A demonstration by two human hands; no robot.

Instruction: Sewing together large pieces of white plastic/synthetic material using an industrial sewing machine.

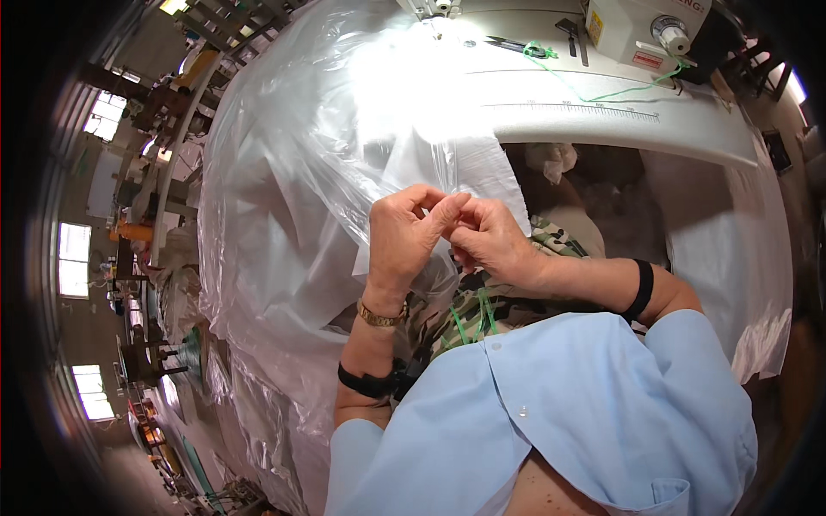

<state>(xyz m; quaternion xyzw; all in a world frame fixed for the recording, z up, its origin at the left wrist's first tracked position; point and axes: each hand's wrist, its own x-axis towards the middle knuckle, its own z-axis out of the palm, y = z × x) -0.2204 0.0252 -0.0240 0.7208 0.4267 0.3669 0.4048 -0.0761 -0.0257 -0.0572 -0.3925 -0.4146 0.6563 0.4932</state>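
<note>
In front of my lap, my left hand (pixel 401 236) and my right hand (pixel 499 243) meet with fingertips pinched together. Clear plastic film (pixel 297 138) runs down in gathered folds to the fingers, and both hands appear to grip its edge. The exact pinched bit is hidden by the fingers. Just behind the hands lies a white woven sheet (pixel 489 172) with a rough right edge. Beyond them, a sewing machine (pixel 647 34) stands on a white bed (pixel 602 116), its needle area (pixel 439 10) brightly lit.
On the machine bed rest dark thread snips (pixel 514 45), a small dark tool (pixel 568 34) and loose green thread (pixel 602 96). A large heap of film drapes off the left side. White material (pixel 731 249) hangs at the right. Racks and windows (pixel 74 258) line the left.
</note>
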